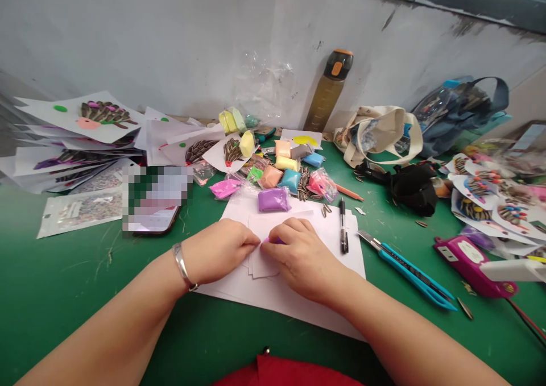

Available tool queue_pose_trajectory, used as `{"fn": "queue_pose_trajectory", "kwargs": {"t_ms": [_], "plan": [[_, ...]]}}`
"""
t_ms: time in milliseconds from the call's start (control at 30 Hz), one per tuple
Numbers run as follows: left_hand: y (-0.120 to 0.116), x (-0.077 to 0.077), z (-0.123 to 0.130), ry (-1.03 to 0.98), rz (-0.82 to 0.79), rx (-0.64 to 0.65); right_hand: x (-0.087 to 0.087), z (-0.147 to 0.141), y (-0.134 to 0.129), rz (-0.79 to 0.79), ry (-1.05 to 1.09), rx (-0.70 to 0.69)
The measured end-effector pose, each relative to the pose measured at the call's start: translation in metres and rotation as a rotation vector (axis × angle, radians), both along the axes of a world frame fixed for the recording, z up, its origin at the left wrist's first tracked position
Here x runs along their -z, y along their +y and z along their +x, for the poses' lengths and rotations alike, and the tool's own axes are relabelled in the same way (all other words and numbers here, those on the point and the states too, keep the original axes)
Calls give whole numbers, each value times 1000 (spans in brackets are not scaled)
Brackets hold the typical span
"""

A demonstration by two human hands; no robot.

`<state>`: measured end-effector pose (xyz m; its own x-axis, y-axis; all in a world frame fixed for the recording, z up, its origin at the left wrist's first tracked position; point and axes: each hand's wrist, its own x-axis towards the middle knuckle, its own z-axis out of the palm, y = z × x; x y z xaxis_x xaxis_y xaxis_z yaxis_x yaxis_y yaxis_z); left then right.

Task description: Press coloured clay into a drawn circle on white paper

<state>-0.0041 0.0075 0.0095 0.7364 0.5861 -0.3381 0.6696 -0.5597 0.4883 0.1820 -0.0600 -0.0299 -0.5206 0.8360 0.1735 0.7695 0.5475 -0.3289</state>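
My left hand (224, 249), with a silver bracelet at the wrist, is closed over the white paper (315, 312), its thumb and finger pinched near the middle; what they hold is hidden. Close beside it on the right, my right hand (298, 255) has curled fingers around a small bit of purple clay (275, 240). Smaller white sheets (261, 264) lie under both hands. Just beyond them rests a purple clay packet (273, 199). A black pen (343, 227) lies on the paper at the right.
Clay packets (290, 180) and sunflower seeds (303, 186) lie behind the paper. A phone (157, 201) and stacked seed pictures (102, 116) are left. Right are a blue cutter (416, 275), a magenta glue gun (473, 264) and bags (384, 133); a bottle (326, 99) stands behind.
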Motion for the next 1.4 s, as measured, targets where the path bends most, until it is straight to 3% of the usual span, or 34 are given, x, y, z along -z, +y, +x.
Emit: {"fn": "queue_pose_trajectory", "kwargs": {"t_ms": [233,433,1400], "plan": [[1,1,-1,-1,-28,-15,-7,7,-2,-53,-47,-80],[1,0,-1,-11,-36,-9,-6,9,0,-64,-54,-27],[2,3,-2,-61,-55,-18,-9,16,-1,-74,-47,-41]]}}
